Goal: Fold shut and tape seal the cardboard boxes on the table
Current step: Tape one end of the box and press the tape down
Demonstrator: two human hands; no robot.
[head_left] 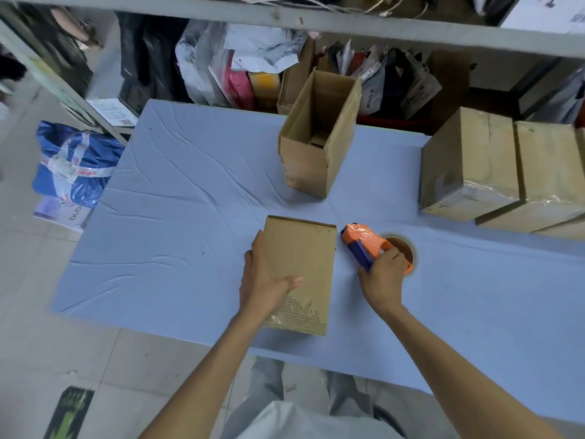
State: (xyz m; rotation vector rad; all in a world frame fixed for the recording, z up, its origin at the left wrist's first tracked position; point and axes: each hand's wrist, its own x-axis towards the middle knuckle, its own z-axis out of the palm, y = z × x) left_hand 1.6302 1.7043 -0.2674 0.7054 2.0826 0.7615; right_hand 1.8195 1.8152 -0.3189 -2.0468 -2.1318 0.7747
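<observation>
The person stands at the near edge of a table [190,191] draped in a wrinkled pale blue cloth, with a folded-shut cardboard box [300,267] lying directly in front of them. The left hand [264,280] wraps the box's left side, fingers down the edge and thumb laid across the top face, which looks meant to pin the box so it cannot slide when tape is pulled over it. The right hand [383,277] curls around the handle of an orange and blue tape dispenser [368,245], which sits just beside the box's right edge, its nose pointing toward the far corner; that placement suggests the tape run is about to begin, though no fresh strip is visible on the top face. Behind, an open cardboard box [319,144] stands upright, flaps up and mouth showing, probably waiting its turn. At the right edge, two sealed boxes [506,172] with glossy tape on their faces sit pushed together, well apart from the work, likely set aside as finished. A blue plastic bag [72,166] lies on the floor to the left.
</observation>
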